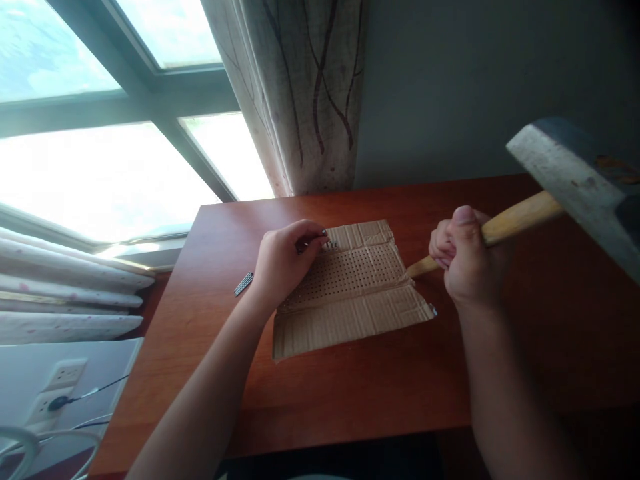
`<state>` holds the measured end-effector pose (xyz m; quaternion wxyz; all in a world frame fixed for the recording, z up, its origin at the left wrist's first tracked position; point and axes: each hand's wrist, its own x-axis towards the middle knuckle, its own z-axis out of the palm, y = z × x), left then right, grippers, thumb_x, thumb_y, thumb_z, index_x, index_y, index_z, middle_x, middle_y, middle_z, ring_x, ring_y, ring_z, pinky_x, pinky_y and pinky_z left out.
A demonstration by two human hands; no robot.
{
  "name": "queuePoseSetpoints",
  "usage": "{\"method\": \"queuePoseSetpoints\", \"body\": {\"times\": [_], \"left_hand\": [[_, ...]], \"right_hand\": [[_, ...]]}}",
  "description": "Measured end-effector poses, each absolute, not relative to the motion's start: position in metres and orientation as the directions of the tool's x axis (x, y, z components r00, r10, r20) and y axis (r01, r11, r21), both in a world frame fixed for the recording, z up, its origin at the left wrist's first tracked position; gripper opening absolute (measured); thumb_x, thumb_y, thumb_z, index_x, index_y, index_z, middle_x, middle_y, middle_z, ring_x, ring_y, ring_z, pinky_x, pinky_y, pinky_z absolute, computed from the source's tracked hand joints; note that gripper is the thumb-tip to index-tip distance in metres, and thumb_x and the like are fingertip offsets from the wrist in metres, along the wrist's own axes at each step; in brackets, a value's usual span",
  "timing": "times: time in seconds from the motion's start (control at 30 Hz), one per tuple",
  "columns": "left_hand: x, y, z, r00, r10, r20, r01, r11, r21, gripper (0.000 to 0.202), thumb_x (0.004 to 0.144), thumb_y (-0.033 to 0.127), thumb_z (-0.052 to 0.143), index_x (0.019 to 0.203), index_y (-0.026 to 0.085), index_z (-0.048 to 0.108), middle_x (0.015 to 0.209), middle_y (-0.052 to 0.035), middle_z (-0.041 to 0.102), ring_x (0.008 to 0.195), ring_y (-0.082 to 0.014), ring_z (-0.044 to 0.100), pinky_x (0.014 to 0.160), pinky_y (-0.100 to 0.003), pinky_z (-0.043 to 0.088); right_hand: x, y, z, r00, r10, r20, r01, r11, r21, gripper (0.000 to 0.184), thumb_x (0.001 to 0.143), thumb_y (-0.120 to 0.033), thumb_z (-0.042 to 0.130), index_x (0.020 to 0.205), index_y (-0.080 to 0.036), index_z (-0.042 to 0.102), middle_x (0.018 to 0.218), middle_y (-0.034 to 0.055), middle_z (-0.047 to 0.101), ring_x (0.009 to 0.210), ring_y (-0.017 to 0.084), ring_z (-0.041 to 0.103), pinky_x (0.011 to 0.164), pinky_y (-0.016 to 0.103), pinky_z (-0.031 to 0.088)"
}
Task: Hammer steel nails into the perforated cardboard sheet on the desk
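Observation:
My right hand (467, 257) is wrapped round the wooden handle of a hammer (520, 217), whose large metal head is raised at the right, above the table. The fingers of my left hand (287, 257) are pinched around a nail (324, 233) at the far left part of a piece of corrugated cardboard (345, 323). On the cardboard is a panel (355, 270) with rows of small holes. Several short nails (332, 245) stand upright beside my left fingertips. My left hand hides the panel's left edge. A small bunch of loose nails (244, 284) lies left of my left wrist.
The reddish-brown wooden table (320, 393) has its back edge by a patterned curtain (320, 100) and a grey wall (450, 93). A bright window (90, 173) is at the left. Below it, a wall socket (65, 375) holds a plug with cables.

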<state>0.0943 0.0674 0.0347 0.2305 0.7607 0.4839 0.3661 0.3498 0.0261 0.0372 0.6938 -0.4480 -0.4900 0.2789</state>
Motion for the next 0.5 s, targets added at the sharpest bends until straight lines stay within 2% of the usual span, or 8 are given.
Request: {"method": "queuePoseSetpoints", "body": {"times": [0.33, 0.5], "left_hand": [[0.0958, 0.0665, 0.0350, 0.264, 0.899, 0.348, 0.629, -0.434, 0.645, 0.013, 0.089, 0.029, 0.064, 0.089, 0.021, 0.074, 0.079, -0.0015, 0.076, 0.068, -0.0151, 0.068, 0.063, -0.025, 0.052], [0.0961, 0.0646, 0.0348, 0.263, 0.898, 0.352, 0.645, -0.435, 0.628, 0.011, 0.089, 0.026, 0.064, 0.089, 0.022, 0.075, 0.082, -0.0008, 0.078, 0.073, -0.0162, 0.071, 0.065, -0.026, 0.051]], "right_hand": [[0.3486, 0.0252, 0.0382, 0.360, 0.826, 0.433, 0.065, 0.441, -0.895, 0.061, 0.086, -0.062, 0.066, 0.052, -0.024, 0.032, 0.044, -0.0076, 0.028, 0.035, 0.008, 0.026, 0.034, 0.026, 0.016], [0.3486, 0.0250, 0.0366, 0.356, 0.829, 0.431, 0.063, 0.439, -0.896, 0.060, 0.087, -0.061, 0.065, 0.053, -0.024, 0.033, 0.043, -0.0075, 0.028, 0.035, 0.008, 0.026, 0.034, 0.026, 0.016]]}}
